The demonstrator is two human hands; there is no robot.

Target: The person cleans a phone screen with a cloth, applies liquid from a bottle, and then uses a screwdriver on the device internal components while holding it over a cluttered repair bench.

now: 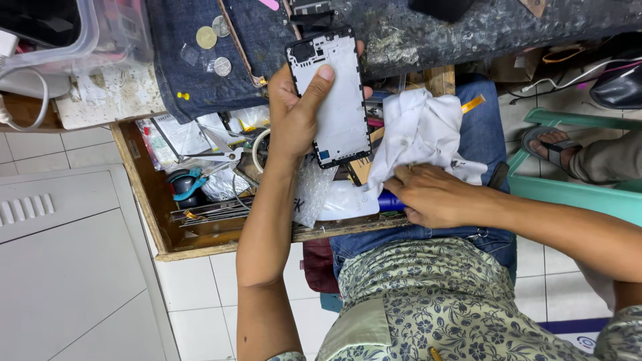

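Note:
My left hand (294, 113) holds up a phone frame (338, 107), white inside with a black rim, thumb lying across its face. My right hand (435, 194) rests on my lap with a crumpled white cloth (421, 130) under its fingers; a dark blue object (389, 200) shows beside the fingertips, and whether the hand grips it is unclear. An orange flex ribbon (473, 103) sticks out from behind the cloth. My jeans (481, 134) and patterned shirt (428, 301) fill the lower middle.
An open wooden drawer (154, 207) holds scissors (214, 155), blue-handled pliers (184, 187), tweezers and plastic bags. A dark denim mat (194, 87) on the bench carries three coins. A clear plastic box (100, 33) sits upper left. Another person's sandalled foot (555, 144) rests by a green stool (575, 187).

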